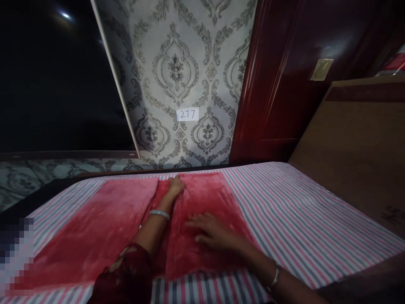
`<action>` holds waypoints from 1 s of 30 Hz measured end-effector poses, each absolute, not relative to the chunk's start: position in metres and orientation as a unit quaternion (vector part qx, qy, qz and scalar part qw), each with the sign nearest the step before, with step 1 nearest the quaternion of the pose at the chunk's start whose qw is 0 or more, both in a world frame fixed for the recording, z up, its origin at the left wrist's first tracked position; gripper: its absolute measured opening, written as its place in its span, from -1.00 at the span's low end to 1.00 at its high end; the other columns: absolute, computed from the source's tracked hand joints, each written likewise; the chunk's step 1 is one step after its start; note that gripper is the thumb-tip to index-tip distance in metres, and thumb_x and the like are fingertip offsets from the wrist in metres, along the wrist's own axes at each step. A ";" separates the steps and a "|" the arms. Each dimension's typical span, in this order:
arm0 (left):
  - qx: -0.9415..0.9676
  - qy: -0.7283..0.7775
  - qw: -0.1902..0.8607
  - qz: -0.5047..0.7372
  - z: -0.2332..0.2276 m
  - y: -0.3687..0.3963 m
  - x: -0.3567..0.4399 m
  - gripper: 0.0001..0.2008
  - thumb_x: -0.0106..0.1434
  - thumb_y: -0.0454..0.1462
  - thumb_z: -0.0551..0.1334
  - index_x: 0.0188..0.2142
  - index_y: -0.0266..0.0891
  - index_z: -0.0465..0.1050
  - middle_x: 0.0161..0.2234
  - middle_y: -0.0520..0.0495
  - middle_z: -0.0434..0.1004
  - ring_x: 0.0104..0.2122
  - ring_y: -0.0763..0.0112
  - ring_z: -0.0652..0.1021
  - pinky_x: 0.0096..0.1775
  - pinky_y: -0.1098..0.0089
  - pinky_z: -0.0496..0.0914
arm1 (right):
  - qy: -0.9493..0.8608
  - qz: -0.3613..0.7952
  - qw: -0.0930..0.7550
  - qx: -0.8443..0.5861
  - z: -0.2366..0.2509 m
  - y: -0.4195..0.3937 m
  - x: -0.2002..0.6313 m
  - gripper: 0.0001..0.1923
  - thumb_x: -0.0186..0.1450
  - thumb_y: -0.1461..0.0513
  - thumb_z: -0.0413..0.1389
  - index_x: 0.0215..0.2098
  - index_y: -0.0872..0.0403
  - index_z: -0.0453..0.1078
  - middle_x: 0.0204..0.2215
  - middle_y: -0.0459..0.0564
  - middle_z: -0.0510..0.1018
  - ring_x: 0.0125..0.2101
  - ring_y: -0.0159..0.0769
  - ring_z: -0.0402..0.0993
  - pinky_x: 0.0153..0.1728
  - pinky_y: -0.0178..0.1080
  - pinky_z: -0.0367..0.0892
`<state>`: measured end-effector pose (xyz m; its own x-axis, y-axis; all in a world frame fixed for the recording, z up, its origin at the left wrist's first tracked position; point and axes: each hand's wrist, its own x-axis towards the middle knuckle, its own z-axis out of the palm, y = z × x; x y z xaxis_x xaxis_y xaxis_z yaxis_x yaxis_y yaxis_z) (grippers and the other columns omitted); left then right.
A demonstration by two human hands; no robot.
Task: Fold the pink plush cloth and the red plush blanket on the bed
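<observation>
A red plush cloth (91, 228) lies spread on a striped sheet, with its right part (202, 192) folded over and a darker strip showing between the two sides. At the far end of the fold's inner edge is my left hand (176, 185), its fingers closed on the cloth. My right hand (210, 231) rests palm down on the folded part, fingers stretched out and slightly blurred. Each wrist wears a bracelet.
The striped sheet (303, 211) covers the surface under the cloth. A large cardboard box (351, 143) stands at the right. Behind are a dark television screen (60, 84), patterned wallpaper with a paper label (187, 114) reading 277, and a dark red door frame (256, 93).
</observation>
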<state>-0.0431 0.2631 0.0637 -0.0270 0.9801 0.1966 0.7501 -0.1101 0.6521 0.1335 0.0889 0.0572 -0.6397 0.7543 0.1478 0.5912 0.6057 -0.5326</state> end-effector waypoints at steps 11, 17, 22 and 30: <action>0.770 0.625 0.020 0.127 0.036 0.216 -0.011 -0.31 0.37 0.06 0.04 0.38 -0.20 0.15 0.42 -0.44 -0.02 0.40 -0.24 -0.02 0.26 -0.31 -0.04 | -0.711 0.028 0.152 -0.686 0.041 0.196 0.164 -0.38 0.47 0.02 -0.09 0.44 0.02 0.04 0.44 0.15 0.01 0.42 0.11 -0.18 0.29 0.25 -0.08; 0.769 0.630 0.008 0.109 0.031 0.217 -0.017 -0.28 0.36 0.09 0.03 0.39 -0.18 0.12 0.41 -0.46 0.00 0.40 -0.24 0.01 0.23 -0.32 0.01 | -0.712 0.026 0.157 -0.684 0.012 0.193 0.169 -0.38 0.48 -0.05 -0.13 0.42 -0.02 0.09 0.43 0.14 0.05 0.41 0.08 -0.15 0.29 0.22 -0.06; 0.763 0.639 0.030 0.092 0.042 0.219 -0.011 -0.27 0.35 0.09 0.04 0.40 -0.18 0.10 0.43 -0.42 -0.05 0.40 -0.26 -0.02 0.25 -0.30 -0.03 | -0.713 0.020 0.157 -0.683 0.017 0.194 0.167 -0.39 0.47 -0.01 -0.10 0.42 -0.01 0.10 0.42 0.12 0.07 0.40 0.10 -0.11 0.29 0.22 -0.04; 0.776 0.623 0.042 0.090 0.046 0.254 -0.020 -0.27 0.38 0.10 -0.04 0.40 -0.25 0.09 0.43 -0.35 -0.04 0.41 -0.09 0.00 0.30 -0.25 -0.08 | -0.712 0.021 0.177 -0.679 0.002 0.198 0.171 -0.38 0.46 -0.03 -0.10 0.41 -0.02 0.11 0.41 0.13 0.10 0.39 0.12 -0.10 0.27 0.25 -0.04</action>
